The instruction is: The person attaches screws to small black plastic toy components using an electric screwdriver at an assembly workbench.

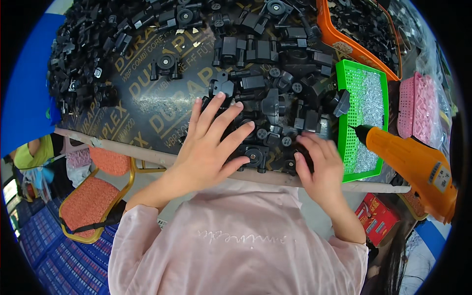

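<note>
Your left hand [211, 147] lies flat, fingers spread, holding nothing, on black moulded plastic parts [265, 123] at table edge | right hand [319, 167] curled onto one at 4 o'clock, grip unclear | separate pieces singly | green mesh tray of screws [378, 88] at 2 o'clock | orange electric screwdriver [413, 162] crowds right wrist.

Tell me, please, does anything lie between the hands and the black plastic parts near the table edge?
Nothing visible does: the left hand and the right hand both rest directly on the black plastic parts.
</note>
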Available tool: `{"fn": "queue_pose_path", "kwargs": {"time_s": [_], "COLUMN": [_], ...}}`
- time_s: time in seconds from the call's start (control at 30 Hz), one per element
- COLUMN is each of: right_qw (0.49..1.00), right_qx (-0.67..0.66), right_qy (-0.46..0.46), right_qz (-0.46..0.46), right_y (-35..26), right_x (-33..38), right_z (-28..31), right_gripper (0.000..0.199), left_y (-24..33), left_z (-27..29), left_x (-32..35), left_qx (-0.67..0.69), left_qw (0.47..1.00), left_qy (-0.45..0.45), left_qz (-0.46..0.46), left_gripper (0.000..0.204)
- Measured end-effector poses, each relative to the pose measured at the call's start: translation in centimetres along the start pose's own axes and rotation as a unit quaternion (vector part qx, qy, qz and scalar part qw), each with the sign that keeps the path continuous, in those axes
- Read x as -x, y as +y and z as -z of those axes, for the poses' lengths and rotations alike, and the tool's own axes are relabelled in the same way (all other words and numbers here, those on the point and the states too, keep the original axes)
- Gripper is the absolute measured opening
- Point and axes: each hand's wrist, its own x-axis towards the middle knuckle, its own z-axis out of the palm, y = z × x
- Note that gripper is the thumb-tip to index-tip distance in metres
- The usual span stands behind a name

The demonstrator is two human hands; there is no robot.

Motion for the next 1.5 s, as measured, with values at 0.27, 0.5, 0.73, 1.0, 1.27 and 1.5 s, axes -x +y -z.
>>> {"fn": "queue_pose_path", "kwargs": {"time_s": [0.27, 0.5, 0.73, 1.0, 1.27, 1.5], "right_qw": [0.996, 0.981, 0.987, 0.994, 0.998, 0.951], "right_qx": [0.017, 0.055, -0.018, 0.107, 0.011, -0.213], "right_qy": [0.030, 0.051, 0.058, 0.015, 0.065, -0.016], "right_qz": [0.081, 0.178, 0.150, 0.021, -0.019, -0.224], "right_y": [-1.6, 0.3, -0.3, 1.0, 1.5, 1.8], "right_x": [-2.0, 0.1, 0.5, -2.5, -2.9, -2.0], "right_z": [-1.3, -1.9, -0.5, 0.6, 0.7, 1.0], "right_gripper": [0.033, 0.031, 0.036, 0.044, 0.039, 0.028], "left_y": [1.5, 0.4, -0.6, -0.1, -0.3, -0.6], "left_z": [-2.9, -1.3, -1.6, 0.3, -0.1, -1.5], "left_x": [1.8, 1.4, 0.4, -4.0, -8.3, -7.8], "left_qx": [-0.047, -0.009, -0.058, -0.088, -0.115, -0.061], "left_qw": [0.994, 0.994, 0.992, 0.983, 0.979, 0.989], "left_qy": [0.039, 0.093, 0.103, 0.106, -0.040, -0.009], "left_qz": [-0.095, -0.056, -0.032, -0.121, -0.161, -0.134], "left_gripper": [0.041, 0.040, 0.030, 0.030, 0.034, 0.039]}}
